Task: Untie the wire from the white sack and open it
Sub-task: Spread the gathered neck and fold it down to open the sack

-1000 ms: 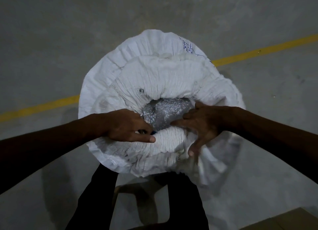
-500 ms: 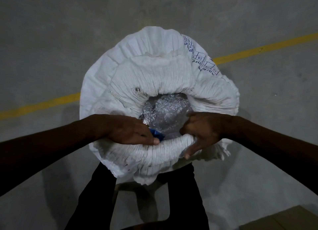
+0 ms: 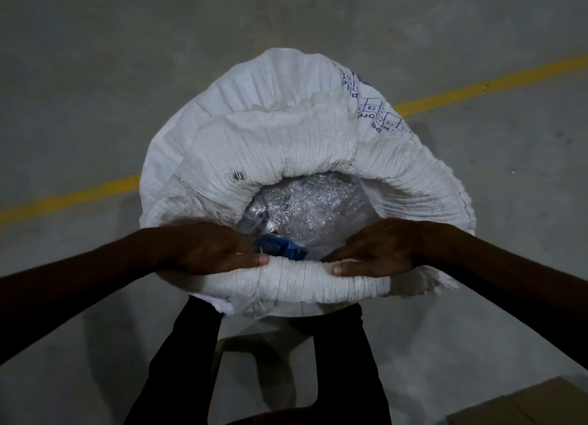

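1. Concrete grey floor (image 3: 95,74) with a painted yellow line (image 3: 73,197) runs behind everything, from the left edge across to the right.
2. Left hand (image 3: 213,249) clamps the near rolled rim of the white woven plastic sack (image 3: 286,144), thumb laid along the roll, apparently to pull that side outward.
3. Between the hands the sack stands upright before the person's legs, its mouth already gaping; no wire is visible.
4. Inside lies a clear bubble-wrapped bundle (image 3: 311,211), with a blue object (image 3: 280,249) just beside the left hand.
5. Right hand (image 3: 378,252) grasps the same rim further right, likely spreading the opening wider.
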Motion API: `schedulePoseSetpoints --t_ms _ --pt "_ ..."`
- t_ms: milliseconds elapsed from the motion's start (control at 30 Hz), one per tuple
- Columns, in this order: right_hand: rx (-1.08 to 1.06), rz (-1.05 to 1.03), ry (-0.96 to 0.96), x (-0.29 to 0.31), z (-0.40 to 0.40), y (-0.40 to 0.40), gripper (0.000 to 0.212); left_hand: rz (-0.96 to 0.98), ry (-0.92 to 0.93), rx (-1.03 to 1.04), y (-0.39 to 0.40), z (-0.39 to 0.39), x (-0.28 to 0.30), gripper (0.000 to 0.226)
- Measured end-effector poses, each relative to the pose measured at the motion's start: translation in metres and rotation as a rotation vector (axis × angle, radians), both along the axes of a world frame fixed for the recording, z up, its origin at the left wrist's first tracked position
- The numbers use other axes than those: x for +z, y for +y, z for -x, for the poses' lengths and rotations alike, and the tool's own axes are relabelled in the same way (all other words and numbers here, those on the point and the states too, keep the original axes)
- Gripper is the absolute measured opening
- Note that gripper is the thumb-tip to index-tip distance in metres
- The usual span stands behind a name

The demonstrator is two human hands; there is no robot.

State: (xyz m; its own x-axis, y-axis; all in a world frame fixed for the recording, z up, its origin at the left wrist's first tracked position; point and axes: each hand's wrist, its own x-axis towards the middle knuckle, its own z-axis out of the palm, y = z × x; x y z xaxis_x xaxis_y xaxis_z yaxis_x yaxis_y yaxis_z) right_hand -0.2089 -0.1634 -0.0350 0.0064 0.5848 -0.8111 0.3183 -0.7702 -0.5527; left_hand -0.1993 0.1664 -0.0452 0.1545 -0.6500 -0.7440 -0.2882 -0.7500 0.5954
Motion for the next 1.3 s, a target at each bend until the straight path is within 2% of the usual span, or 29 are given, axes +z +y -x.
schedulePoseSetpoints --t_ms 100,167,267,333,400,467,633,733,833,967,1000,1067,1133,1200,1300 --pt "0.060 0.046 -0.012 -0.003 0.006 -0.004 0.068 0.146 -0.286 -0.194 0.017 0.007 0.002 0.082" --pt "0.086 0.053 -0.023 -0.006 0.009 -0.009 0.073 0.301 -0.410 -0.225 0.029 0.011 0.000 0.071" --pt "0.115 0.017 -0.068 -0.009 0.009 -0.014 0.081 0.439 -0.468 -0.188 0.039 0.016 -0.006 0.055" --pt "0.121 -0.012 -0.090 -0.012 0.009 -0.017 0.082 0.481 -0.426 -0.197 0.040 0.018 -0.007 0.053" --pt "0.100 -0.039 -0.090 -0.013 0.009 -0.019 0.081 0.519 -0.475 -0.219 0.041 0.019 -0.006 0.057" --pt "0.097 -0.059 -0.106 -0.011 0.009 -0.018 0.078 0.457 -0.509 -0.185 0.041 0.018 0.000 0.057" --pt "0.059 -0.138 -0.206 0.000 0.003 0.000 0.072 0.118 -0.251 -0.009 0.008 -0.003 0.010 0.105" --pt "0.031 -0.196 -0.216 0.003 -0.004 0.007 0.070 0.014 -0.231 0.157 -0.019 -0.022 0.010 0.115" --pt "0.032 -0.215 -0.220 0.002 -0.007 0.008 0.071 0.027 -0.252 0.293 -0.044 -0.035 0.010 0.110" --pt "0.043 -0.215 -0.226 -0.004 -0.002 0.005 0.074 0.113 -0.161 0.522 -0.067 -0.049 0.001 0.108" --pt "0.044 -0.207 -0.227 -0.005 -0.001 0.003 0.076 0.124 -0.183 0.565 -0.068 -0.051 -0.002 0.110" --pt "0.021 -0.199 -0.228 -0.005 -0.002 -0.002 0.079 0.158 -0.345 0.614 -0.062 -0.054 -0.001 0.112" --pt "-0.042 -0.199 -0.232 -0.004 -0.007 -0.006 0.085 0.154 -0.582 0.591 -0.047 -0.061 0.000 0.111" --pt "-0.212 -0.224 -0.242 -0.005 -0.012 -0.011 0.088 0.093 -0.811 0.528 -0.030 -0.068 0.003 0.104" --pt "-0.764 -0.333 -0.221 -0.010 -0.019 -0.019 0.085 0.092 -0.968 0.439 -0.013 -0.075 0.006 0.087"
